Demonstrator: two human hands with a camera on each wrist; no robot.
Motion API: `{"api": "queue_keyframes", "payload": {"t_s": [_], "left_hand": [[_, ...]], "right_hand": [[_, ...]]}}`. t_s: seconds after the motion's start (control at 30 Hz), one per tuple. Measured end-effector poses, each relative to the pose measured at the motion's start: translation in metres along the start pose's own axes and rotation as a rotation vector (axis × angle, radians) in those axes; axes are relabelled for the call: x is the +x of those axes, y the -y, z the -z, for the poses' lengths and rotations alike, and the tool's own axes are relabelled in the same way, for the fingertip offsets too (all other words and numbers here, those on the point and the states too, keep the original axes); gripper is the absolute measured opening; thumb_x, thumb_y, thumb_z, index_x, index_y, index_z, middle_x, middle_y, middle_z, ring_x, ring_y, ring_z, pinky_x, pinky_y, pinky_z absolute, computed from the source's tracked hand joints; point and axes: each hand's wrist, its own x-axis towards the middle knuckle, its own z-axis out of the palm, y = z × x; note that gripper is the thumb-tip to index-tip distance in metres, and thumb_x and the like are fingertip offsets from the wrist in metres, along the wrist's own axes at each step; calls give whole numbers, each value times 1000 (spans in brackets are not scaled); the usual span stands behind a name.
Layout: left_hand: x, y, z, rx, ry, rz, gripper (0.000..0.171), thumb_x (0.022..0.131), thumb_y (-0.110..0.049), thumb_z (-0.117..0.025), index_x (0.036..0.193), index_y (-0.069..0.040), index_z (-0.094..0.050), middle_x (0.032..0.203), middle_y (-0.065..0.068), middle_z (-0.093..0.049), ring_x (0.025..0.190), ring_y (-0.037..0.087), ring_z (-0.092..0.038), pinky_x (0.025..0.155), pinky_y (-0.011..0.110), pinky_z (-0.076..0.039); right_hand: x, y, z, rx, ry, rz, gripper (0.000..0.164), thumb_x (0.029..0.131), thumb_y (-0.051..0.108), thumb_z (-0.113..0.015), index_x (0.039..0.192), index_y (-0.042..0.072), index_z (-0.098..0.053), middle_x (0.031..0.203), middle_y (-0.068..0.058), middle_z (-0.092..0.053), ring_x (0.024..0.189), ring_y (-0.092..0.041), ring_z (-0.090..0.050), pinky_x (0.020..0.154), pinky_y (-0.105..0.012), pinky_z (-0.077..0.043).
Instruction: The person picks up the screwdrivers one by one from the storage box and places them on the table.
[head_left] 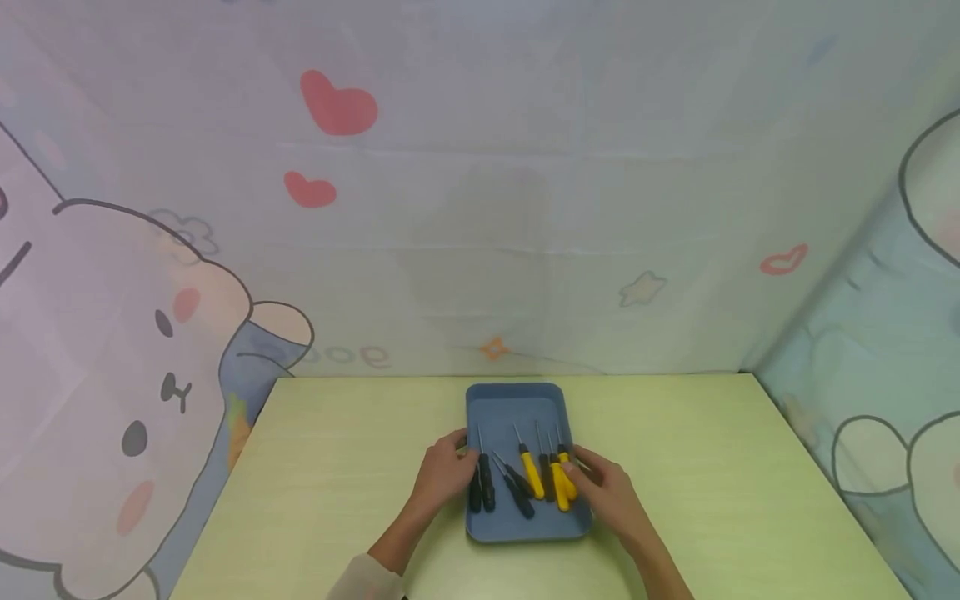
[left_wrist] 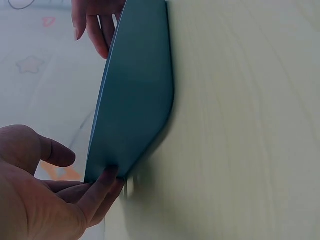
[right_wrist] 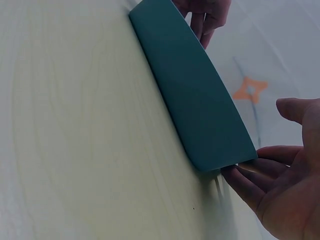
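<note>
Nearest: cuff of a light sleeve (head_left: 367, 577) on L forearm, bottom of head view. Next, tray (head_left: 517, 404), blue, flat on the table (head_left: 345, 433) as far as I can tell, its near short end toward the person, long axis running approx. straight away. It sits b/w the hands: to the R of the L hand (head_left: 446, 473), to the L of the R hand (head_left: 609, 498). Neither is clearly nearer; each touches its own long side approx. midway, so the pair lines up across the long axis, not along it.

Fingers: both wrist views show fingertips on the tray's outside, thumbs spread well away from them, no pinch on the wall. Can't tell if R thumb touches the yellow screwdrivers (head_left: 559, 487) it overlaps in head view.

In the tray: black screwdrivers (head_left: 487, 483) by L wall, more black & yellow mid-tray, yellow mostly by R wall; handles near, shafts pointing far, a couple slanted. Beyond: tray's bare far end, then table's back edge, then printed backdrop (head_left: 465, 292) w/ hearts.
</note>
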Motion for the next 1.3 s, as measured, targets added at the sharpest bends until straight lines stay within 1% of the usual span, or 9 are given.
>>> {"api": "queue_keyframes", "payload": {"t_s": [0.13, 0.2, 0.27, 0.33, 0.5, 0.73, 0.87, 1.07, 1.3], "left_hand": [[-1, 1, -1, -15, 5, 1, 55, 97, -14, -57, 148, 7, -55, 142, 26, -64, 94, 27, -70, 64, 33, -50], [-1, 2, -1, -12, 6, -1, 55, 98, -15, -58, 148, 6, -56, 142, 25, -64, 96, 28, -72, 66, 35, -53], [-1, 3, 0, -7, 8, -10, 55, 98, -16, -58, 149, 6, -56, 141, 25, -65, 103, 33, -74, 73, 40, -59], [0, 4, 1, -5, 12, -8, 54, 99, -17, -57, 149, 5, -56, 142, 24, -65, 113, 36, -73, 85, 46, -61], [0, 5, 6, -63, 39, 13, 56, 99, -17, -58, 151, 5, -53, 143, 24, -63, 123, 40, -68, 100, 55, -57], [1, 7, 9, -77, 41, 9, 60, 95, -15, -58, 152, 3, -53, 147, 23, -61, 126, 40, -67, 94, 48, -60], [1, 8, 8, -94, 35, 4, 61, 95, -15, -58, 154, 3, -51, 147, 24, -61, 127, 40, -66, 96, 50, -59], [2, 10, 3, -174, 64, 28, 66, 99, -16, -57, 160, 2, -41, 152, 28, -55, 140, 45, -53, 115, 59, -44], [1, 13, 2, -280, 145, 38, 75, 98, -14, -58, 165, 1, -29, 165, 27, -38, 153, 47, -34, 126, 61, -26]], "right_hand": [[0, -1, -1, -31, -7, -1, 63, 106, 34, -66, 153, -4, -51, 156, -24, -53, 142, -45, -52, 111, -53, -50], [0, -1, -1, -45, -12, -3, 62, 105, 34, -67, 153, -3, -52, 155, -24, -53, 141, -45, -53, 111, -54, -49], [0, -1, 0, -54, -10, -1, 62, 106, 33, -67, 153, -3, -51, 156, -24, -53, 141, -46, -53, 111, -55, -49], [1, -2, 0, -60, 0, 4, 62, 106, 32, -66, 154, -3, -51, 156, -24, -51, 142, -46, -51, 112, -55, -49], [3, -2, 4, -69, 41, 15, 59, 106, 29, -65, 154, -2, -51, 157, -24, -50, 143, -47, -50, 111, -54, -50], [7, 2, 13, -78, 78, 17, 57, 108, 26, -63, 155, -4, -49, 156, -26, -51, 138, -44, -56, 104, -50, -57], [14, 4, 13, -131, 78, 48, 61, 108, 29, -62, 156, -5, -45, 157, -27, -49, 141, -46, -52, 111, -56, -50], [24, 2, 8, -179, 64, 105, 66, 107, 28, -63, 156, -10, -41, 156, -30, -48, 146, -48, -46, 120, -60, -37], [27, -2, 6, -173, 108, 128, 65, 107, 21, -63, 158, -11, -37, 159, -30, -44, 146, -48, -45, 120, -57, -36]]}}
